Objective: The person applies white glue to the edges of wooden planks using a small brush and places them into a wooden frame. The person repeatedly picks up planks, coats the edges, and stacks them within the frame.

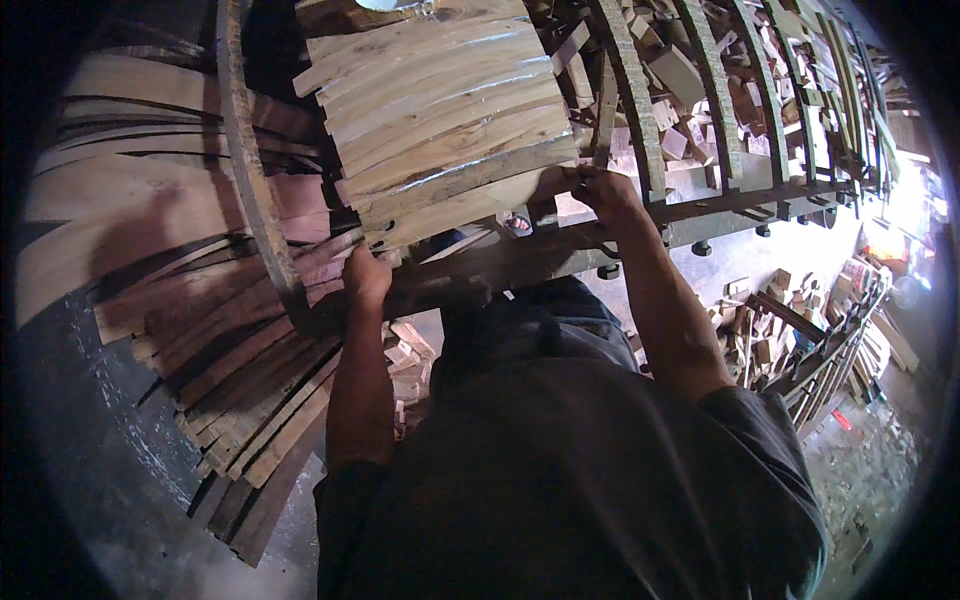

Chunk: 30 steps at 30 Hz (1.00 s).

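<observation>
Pale wooden strips (440, 110) lie side by side across dark metal bars in front of me, with whitish lines along several of their edges. The nearest wooden strip (470, 207) runs between my two hands. At its left end my left hand (368, 276) is closed around the wood, beside the jutting ends of neighbouring strips. My right hand (606, 196) pinches the right end of the same strip, next to a metal bar; its fingertips are partly in shadow.
A metal rail (700, 222) with bolts crosses in front of my body, and a rusty bar (250, 160) rises on the left. Long boards (240, 380) are stacked at the left. Wood offcuts (680, 80) lie beyond the bars, and a rack (825, 345) stands at right.
</observation>
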Each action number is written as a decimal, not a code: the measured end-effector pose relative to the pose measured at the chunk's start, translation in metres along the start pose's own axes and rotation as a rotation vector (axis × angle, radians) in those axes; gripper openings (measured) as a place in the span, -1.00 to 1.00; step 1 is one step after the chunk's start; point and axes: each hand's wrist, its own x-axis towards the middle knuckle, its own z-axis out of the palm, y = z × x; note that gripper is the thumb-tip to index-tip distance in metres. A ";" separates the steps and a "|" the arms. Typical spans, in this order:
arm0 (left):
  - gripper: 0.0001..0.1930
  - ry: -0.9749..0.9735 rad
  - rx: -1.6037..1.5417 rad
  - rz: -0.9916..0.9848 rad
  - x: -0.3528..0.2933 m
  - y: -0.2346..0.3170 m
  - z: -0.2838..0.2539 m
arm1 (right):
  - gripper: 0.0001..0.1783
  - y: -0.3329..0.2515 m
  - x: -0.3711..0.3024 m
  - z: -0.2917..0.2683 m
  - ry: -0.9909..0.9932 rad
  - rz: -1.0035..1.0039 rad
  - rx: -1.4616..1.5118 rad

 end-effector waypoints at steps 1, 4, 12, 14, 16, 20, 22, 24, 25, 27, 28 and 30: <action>-0.57 -0.019 0.010 -0.015 0.001 0.003 -0.003 | -0.61 -0.010 -0.004 0.006 0.013 0.039 -0.030; -0.59 -0.046 0.001 -0.030 -0.001 0.008 -0.008 | -0.66 0.003 -0.003 0.003 -0.026 -0.138 0.089; -0.57 -0.093 -0.013 -0.115 -0.002 0.014 -0.016 | -0.70 -0.047 -0.032 0.020 0.042 0.167 -0.014; -0.57 -0.099 -0.024 -0.124 -0.001 0.010 -0.010 | -0.72 -0.036 -0.029 0.020 0.133 0.208 0.053; -0.58 -0.067 0.026 -0.110 0.002 0.003 -0.003 | -0.74 -0.036 -0.025 0.013 0.084 0.254 0.052; -0.57 -0.052 -0.050 -0.056 0.004 -0.012 0.008 | -0.79 -0.023 -0.020 0.004 0.001 0.195 0.056; -0.56 -0.133 -0.063 -0.077 -0.001 0.004 -0.007 | -0.79 -0.034 -0.030 0.012 0.064 0.219 0.006; -0.52 -0.140 -0.065 -0.041 0.007 -0.012 0.003 | -0.78 -0.030 -0.026 0.006 0.043 0.240 -0.038; -0.51 -0.098 -0.068 -0.017 0.007 -0.024 0.011 | -0.75 -0.025 -0.022 0.000 -0.031 0.253 0.045; -0.50 -0.027 -0.098 0.003 0.009 -0.048 0.028 | -0.70 -0.033 -0.022 0.006 -0.008 0.195 0.006; -0.51 -0.017 -0.179 0.018 0.010 -0.043 0.023 | -0.68 -0.029 -0.018 0.003 0.032 0.209 -0.032; -0.54 0.003 -0.341 0.037 0.008 -0.032 0.009 | -0.67 -0.025 0.000 -0.005 0.133 0.106 -0.003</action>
